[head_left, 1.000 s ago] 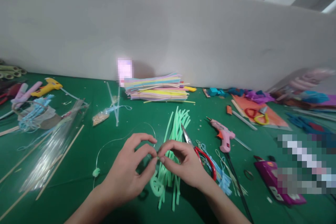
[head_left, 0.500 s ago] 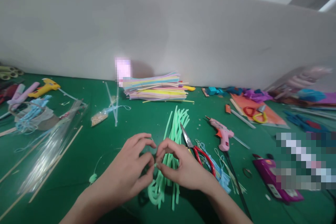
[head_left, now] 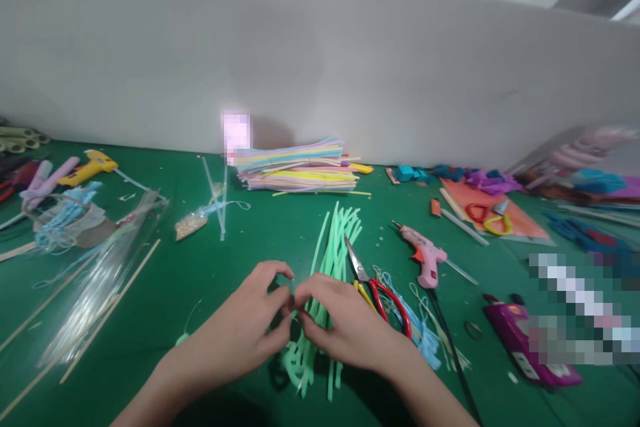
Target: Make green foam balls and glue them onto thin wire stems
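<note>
While left hand (head_left: pixel 247 323) and right hand (head_left: pixel 350 323) pinch, contents unclear, one green strip pile (head_left: pixel 334 243) below, two glue guns (head_left: pixel 424 253)

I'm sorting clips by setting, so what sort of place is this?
Probably a craft workshop or craft table: the green tabletop holds a pink glue gun, a loose bunch of green strips and red-handled scissors.

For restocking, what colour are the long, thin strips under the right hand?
The strips are light green, seen best in the head view.
</note>
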Motion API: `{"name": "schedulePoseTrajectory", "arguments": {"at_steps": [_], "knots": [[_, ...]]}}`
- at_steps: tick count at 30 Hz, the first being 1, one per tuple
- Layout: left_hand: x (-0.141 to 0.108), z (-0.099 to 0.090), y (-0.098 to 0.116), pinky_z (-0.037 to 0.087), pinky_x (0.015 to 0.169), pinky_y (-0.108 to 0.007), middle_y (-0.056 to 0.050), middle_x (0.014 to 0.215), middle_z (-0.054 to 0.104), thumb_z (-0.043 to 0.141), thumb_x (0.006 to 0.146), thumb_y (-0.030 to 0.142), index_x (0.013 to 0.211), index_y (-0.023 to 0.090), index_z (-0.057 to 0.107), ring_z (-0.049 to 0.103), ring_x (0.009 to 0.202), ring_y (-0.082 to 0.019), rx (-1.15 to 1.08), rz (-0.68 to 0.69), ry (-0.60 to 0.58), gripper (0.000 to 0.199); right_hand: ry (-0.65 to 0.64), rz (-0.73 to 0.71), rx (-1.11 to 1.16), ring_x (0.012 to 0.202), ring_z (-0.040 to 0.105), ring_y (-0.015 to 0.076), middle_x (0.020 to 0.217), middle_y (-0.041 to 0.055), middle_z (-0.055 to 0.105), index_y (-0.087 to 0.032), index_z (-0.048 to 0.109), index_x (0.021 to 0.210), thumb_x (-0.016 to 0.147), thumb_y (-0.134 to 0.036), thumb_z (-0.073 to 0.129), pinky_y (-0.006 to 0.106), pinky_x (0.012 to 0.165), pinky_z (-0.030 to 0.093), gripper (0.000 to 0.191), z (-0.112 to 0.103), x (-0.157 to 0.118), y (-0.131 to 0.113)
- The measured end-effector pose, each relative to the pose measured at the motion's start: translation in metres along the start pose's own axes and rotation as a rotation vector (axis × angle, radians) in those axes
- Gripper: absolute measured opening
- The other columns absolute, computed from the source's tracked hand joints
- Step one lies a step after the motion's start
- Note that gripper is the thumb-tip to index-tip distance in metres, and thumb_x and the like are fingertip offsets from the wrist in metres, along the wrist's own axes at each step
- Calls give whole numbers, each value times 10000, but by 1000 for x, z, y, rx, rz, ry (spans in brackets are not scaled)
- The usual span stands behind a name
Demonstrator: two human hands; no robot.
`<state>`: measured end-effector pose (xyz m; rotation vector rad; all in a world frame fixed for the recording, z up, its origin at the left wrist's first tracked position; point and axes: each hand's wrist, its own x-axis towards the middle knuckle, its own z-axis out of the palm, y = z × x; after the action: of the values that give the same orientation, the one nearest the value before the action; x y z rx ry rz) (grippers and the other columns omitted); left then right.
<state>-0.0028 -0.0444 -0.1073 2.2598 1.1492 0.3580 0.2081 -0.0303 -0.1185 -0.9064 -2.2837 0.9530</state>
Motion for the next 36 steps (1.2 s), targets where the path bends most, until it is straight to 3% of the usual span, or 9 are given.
{"name": "schedulePoseTrajectory", "arguments": {"at_steps": [3,7,11,15,22,25,29,33,36], "knots": [[-2,-3,-1,473,998,-391,-91,1355,419,428,1002,303,1036,227,513,555,1177,-217,-104,-137,-14,119,24,-88,-129,874,596,179,944,68,654,-180,608,1023,890,-73,520,294,752,490,192,-1,-3,3],[-6,-4,-5,474,856,-386,-55,1094,569,442,996,428,1036,230,513,599,943,-226,-113,-316,-70,215,162,-105,-91,875,639,165,928,55,697,-185,650,1013,913,-78,542,284,768,520,182,-4,-3,7],[-4,1,-12,423,826,-360,-51,981,638,481,971,342,940,218,583,598,930,-251,-109,-292,-139,164,274,-79,-29,855,687,127,934,18,749,-217,691,1050,911,-78,593,254,772,549,219,-4,-1,12],[0,3,-16,402,756,-303,-24,882,680,436,968,258,861,214,610,613,821,-207,-185,-265,-151,209,337,-177,-38,864,687,152,909,39,763,-206,718,1058,901,-81,605,303,784,573,231,4,0,17],[8,1,-22,365,549,-214,34,639,574,432,880,202,806,180,669,531,556,-127,-366,-282,-197,249,286,-353,-101,874,731,166,989,60,800,-229,705,1131,913,-104,621,362,870,603,265,17,-1,10],[9,0,-23,353,493,-201,37,626,564,427,897,245,856,171,686,511,501,-116,-420,-314,-197,272,338,-228,7,851,735,196,939,46,804,-272,742,1094,887,-116,637,389,802,612,279,23,0,-2],[9,-1,-19,379,534,-218,8,693,667,443,946,329,814,184,677,541,547,-131,-391,-316,-133,305,623,166,271,767,728,206,851,30,792,-276,780,926,847,-225,690,371,713,598,130,20,3,-10],[8,-6,-11,428,643,-262,-6,748,712,387,1006,410,973,221,699,633,659,-178,-273,-302,-22,366,718,349,248,744,681,180,883,44,752,-220,719,953,890,-283,627,303,629,536,128,-17,-3,10],[6,-8,-6,449,854,-344,-58,1033,749,392,1012,397,1092,234,704,681,945,-245,-177,-271,72,360,621,427,164,707,641,185,783,30,713,-207,728,834,820,-225,672,322,662,499,61,-46,-11,27]]}}
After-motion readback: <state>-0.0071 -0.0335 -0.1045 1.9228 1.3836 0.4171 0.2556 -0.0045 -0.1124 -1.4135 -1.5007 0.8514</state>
